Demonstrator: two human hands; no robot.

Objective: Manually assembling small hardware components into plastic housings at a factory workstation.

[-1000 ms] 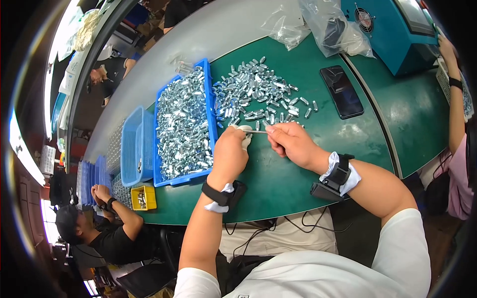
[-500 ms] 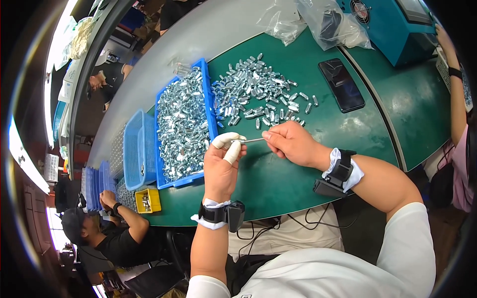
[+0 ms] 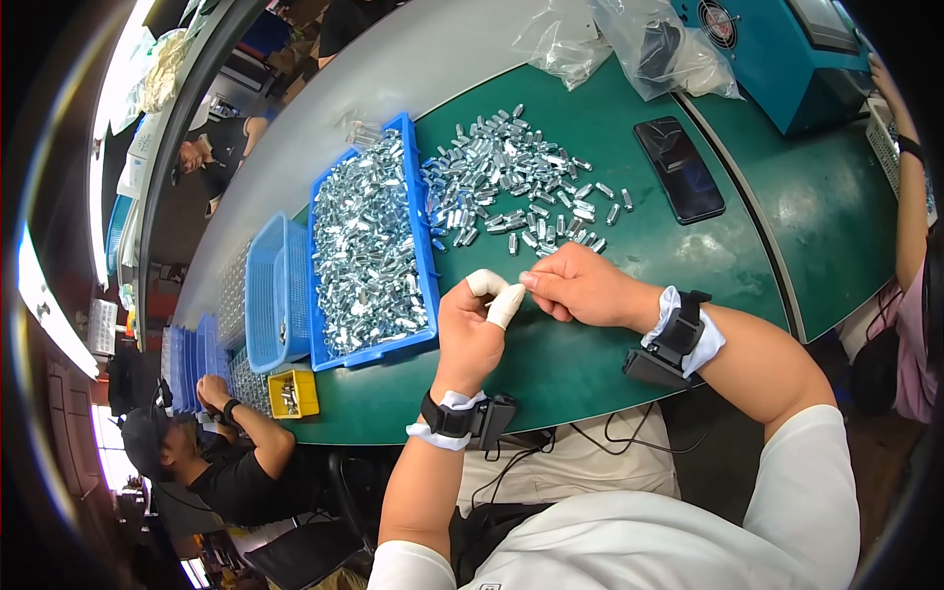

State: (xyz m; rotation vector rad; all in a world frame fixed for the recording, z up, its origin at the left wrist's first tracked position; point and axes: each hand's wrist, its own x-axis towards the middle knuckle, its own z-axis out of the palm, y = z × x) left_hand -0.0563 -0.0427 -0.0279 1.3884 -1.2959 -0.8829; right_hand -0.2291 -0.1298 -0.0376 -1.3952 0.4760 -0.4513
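Note:
My left hand (image 3: 472, 339), with white finger covers on its thumb and index finger, is closed in a pinch. What it holds is hidden by the fingers. Right up against its fingertips is my right hand (image 3: 595, 288), pinching the thin metal rod that shows plainly in the earlier picture; now the rod is almost wholly covered. Both hands are above the green table mat (image 3: 580, 374). Just beyond them lies a loose pile of small silvery metal parts (image 3: 506, 162). To the left stands a blue tray (image 3: 423, 241) heaped with similar parts.
Left of the tray are a light blue basket (image 3: 265, 315) and a small yellow bin (image 3: 308, 393). A black phone (image 3: 680, 172) lies at right. Clear plastic bags (image 3: 659, 54) and a teal machine (image 3: 777, 74) stand at the back. Co-workers sit at left (image 3: 246, 462) and right (image 3: 913, 197).
My left hand has moved right, closing the gap to my right hand. The thin metal rod that showed between them is now hidden. My right hand has hardly moved.

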